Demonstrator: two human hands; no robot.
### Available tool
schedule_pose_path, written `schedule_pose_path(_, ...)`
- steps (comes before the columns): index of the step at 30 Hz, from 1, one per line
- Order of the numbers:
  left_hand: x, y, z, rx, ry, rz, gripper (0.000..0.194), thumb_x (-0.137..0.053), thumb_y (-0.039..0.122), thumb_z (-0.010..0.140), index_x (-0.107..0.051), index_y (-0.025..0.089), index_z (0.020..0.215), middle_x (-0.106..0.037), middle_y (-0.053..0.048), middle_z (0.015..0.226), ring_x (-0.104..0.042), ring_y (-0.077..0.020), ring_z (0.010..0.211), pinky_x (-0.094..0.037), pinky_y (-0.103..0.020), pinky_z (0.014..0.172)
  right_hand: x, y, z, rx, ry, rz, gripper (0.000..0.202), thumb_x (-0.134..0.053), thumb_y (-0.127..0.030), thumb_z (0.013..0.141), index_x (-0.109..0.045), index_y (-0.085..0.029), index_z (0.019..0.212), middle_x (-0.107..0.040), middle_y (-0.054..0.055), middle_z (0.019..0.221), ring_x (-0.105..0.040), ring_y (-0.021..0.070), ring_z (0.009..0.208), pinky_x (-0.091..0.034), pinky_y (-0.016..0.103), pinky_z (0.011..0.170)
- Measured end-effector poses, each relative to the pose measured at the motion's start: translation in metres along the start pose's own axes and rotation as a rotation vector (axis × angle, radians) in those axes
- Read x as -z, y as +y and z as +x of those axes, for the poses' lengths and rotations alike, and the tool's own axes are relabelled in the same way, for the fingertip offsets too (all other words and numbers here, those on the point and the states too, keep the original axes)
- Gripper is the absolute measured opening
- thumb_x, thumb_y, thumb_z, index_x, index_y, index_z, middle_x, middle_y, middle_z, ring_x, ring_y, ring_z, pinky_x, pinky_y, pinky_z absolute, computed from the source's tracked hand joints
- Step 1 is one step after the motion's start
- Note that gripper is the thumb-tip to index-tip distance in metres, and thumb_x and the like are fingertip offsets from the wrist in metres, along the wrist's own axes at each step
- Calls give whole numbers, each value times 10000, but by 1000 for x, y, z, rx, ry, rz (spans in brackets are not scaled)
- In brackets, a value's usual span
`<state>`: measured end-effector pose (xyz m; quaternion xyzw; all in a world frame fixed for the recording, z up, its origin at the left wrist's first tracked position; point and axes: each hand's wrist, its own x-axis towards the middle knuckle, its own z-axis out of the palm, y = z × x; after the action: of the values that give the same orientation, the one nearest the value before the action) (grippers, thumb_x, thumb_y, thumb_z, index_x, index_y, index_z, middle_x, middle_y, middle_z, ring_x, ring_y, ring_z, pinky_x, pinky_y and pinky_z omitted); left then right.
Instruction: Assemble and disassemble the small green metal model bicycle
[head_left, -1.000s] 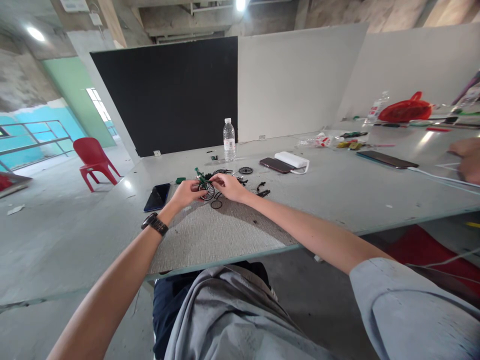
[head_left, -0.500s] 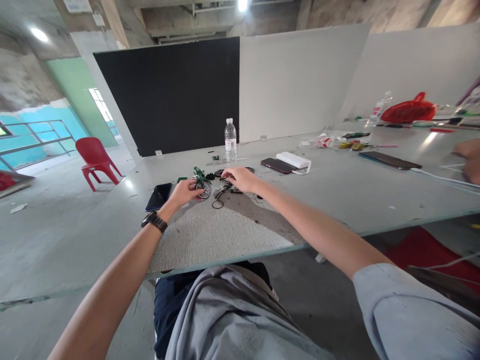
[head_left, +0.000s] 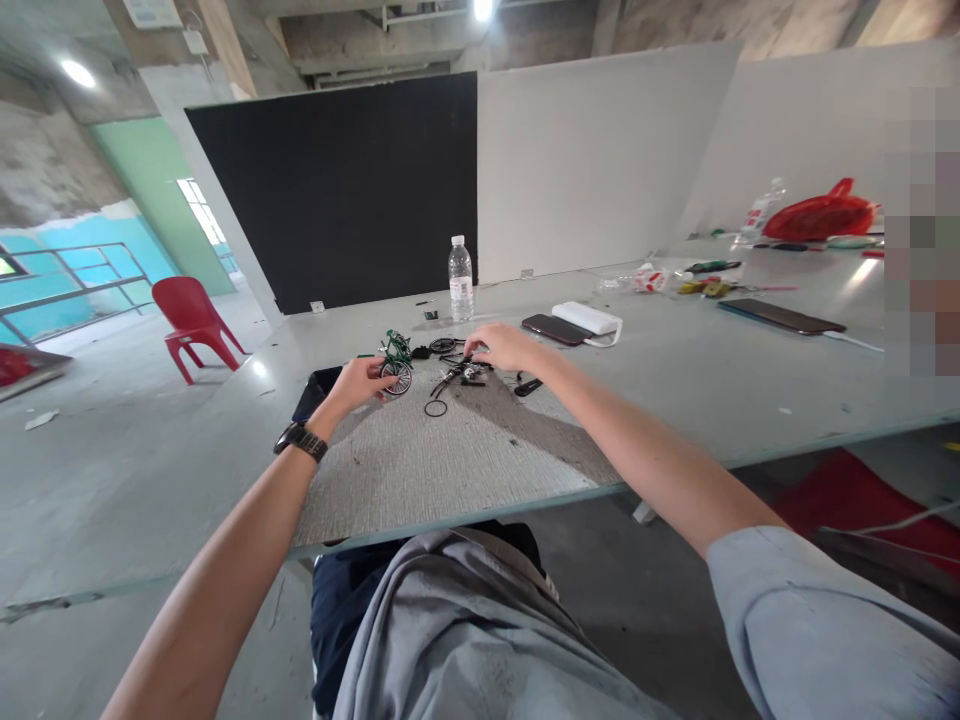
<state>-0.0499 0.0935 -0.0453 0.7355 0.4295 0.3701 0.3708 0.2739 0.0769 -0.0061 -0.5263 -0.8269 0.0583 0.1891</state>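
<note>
A small green model bicycle (head_left: 397,347) with a spoked wheel (head_left: 396,378) stands on the table, and my left hand (head_left: 360,382) is closed on it at the wheel's left side. Just right of it, my right hand (head_left: 501,347) bends its fingers down over a pile of small dark parts (head_left: 471,372). Its fingertips come together there; whatever they pinch is too small to make out. Behind the pile lies a loose wheel (head_left: 442,346). A thin black ring (head_left: 436,408) rests flat in front.
A phone (head_left: 316,392) lies partly behind my left hand. A water bottle (head_left: 460,280) stands behind the parts. To the right are a dark phone (head_left: 556,330), a white power bank (head_left: 586,319), a black piece (head_left: 528,387) and another phone (head_left: 780,317). The table edge (head_left: 465,515) is near me.
My right hand has shifted right across the pile, uncovering more of the loose wheel and parts. My left hand and the model bicycle have moved slightly left.
</note>
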Motion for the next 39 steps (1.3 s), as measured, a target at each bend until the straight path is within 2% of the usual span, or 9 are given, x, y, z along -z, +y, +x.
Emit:
schedule_pose_path(4, 1, 3, -2, 31, 3, 85, 210, -819, 254, 850, -730, 114, 979, -750, -74, 862, -708, -173, 709, -595, -270, 584, 2, -7, -2, -28, -142, 2, 219, -706, -242, 899, -801, -247, 1095, -757, 104, 1226, -709, 286, 1010, -520, 415, 814)
schedule_pose_path(8, 0, 5, -3, 45, 3, 115, 262, -813, 248, 860, -732, 114, 1070, -764, -83, 893, -720, -180, 720, -600, -269, 580, 1, -16, -5, -40, -193, -36, 164, -723, -285, 902, -798, -247, 1042, -753, 105, 1229, -706, 292, 1013, -518, 410, 799)
schedule_pose_path(15, -2, 3, -2, 30, 18, 102, 279, -800, 207, 860, -746, 107, 1114, -765, -81, 908, -712, -174, 751, -593, -248, 556, -3, -10, -4, -75, -130, -72, 210, -643, -211, 926, -798, -232, 1066, -778, 111, 1169, -713, 284, 1016, -527, 410, 827)
schedule_pose_path(20, 0, 3, -3, 33, 48, 141, 548, -794, 212, 870, -648, 84, 1383, -778, -109, 995, -723, -183, 762, -606, -281, 589, -6, -4, -4, -76, -92, -113, 228, -650, -205, 907, -800, -250, 1073, -778, 114, 1173, -718, 299, 1012, -534, 429, 812)
schedule_pose_path(22, 2, 4, -3, 40, 66, 193, 600, -787, 218, 878, -614, 71, 1434, -783, -119, 1010, -721, -183, 736, -601, -291, 599, -8, -3, -4, -71, -94, -120, 210, -651, -219, 914, -798, -250, 1061, -777, 116, 1169, -717, 302, 1018, -534, 432, 813)
schedule_pose_path(28, 7, 4, -3, -7, 95, 308, 488, -775, 251, 884, -701, 134, 1351, -789, -68, 879, -676, -155, 569, -546, -278, 575, -10, -2, -1, -61, -107, -146, 197, -640, -253, 933, -785, -246, 1065, -775, 118, 1171, -712, 300, 1022, -532, 431, 795)
schedule_pose_path(39, 10, -2, 0, -9, 74, 313, 520, -764, 274, 904, -665, 145, 1397, -804, -90, 1002, -679, -144, 573, -553, -276, 591, -8, -6, -3, -79, -135, -149, 219, -611, -289, 958, -771, -224, 1094, -765, 129, 1205, -708, 295, 1036, -522, 425, 796)
